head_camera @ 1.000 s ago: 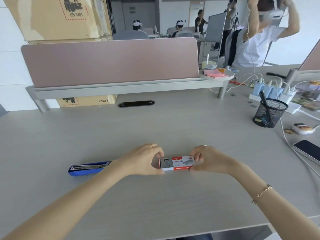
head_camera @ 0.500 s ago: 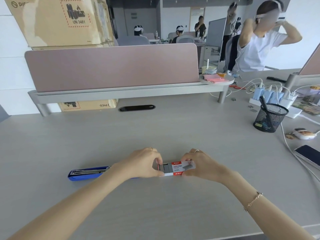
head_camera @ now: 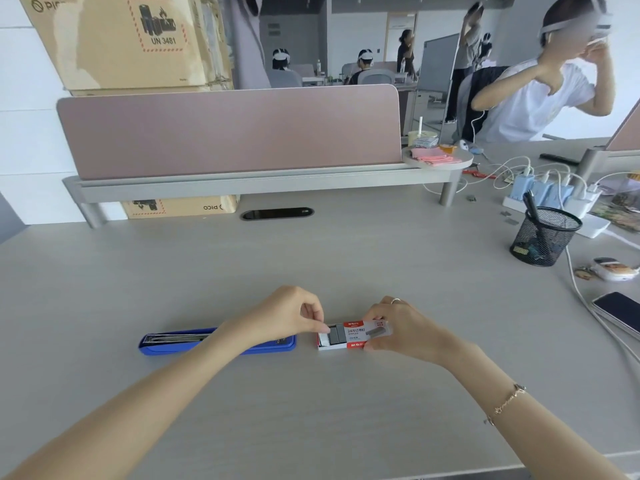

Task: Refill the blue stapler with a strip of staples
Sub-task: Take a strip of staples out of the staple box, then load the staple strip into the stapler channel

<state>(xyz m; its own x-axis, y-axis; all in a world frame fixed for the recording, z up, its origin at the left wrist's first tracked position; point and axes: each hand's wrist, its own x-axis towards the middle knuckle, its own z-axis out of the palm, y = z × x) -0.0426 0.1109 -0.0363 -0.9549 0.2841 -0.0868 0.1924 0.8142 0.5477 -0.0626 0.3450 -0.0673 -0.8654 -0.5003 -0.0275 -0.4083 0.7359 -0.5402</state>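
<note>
The blue stapler (head_camera: 173,342) lies opened flat on the desk, its metal staple channel facing up, partly hidden behind my left forearm. Just right of it sits a small red-and-white staple box (head_camera: 356,336), its inner tray slid out to the left with grey staple strips (head_camera: 335,335) showing. My right hand (head_camera: 401,327) grips the box's sleeve. My left hand (head_camera: 287,315) hovers at the tray's open end, thumb and forefinger pinched at the staples; whether a strip is gripped is unclear.
A black mesh pen cup (head_camera: 543,235) stands at the right, with a power strip and chargers (head_camera: 554,199), cables, and a phone (head_camera: 620,311) near the right edge. A pink divider (head_camera: 228,131) runs along the back. A person stands beyond it at far right.
The box's tray has slid further out to the left, exposing staples. My left hand shifted from holding the box's end to pinching at the staples. The view moved nearer and tilted up.
</note>
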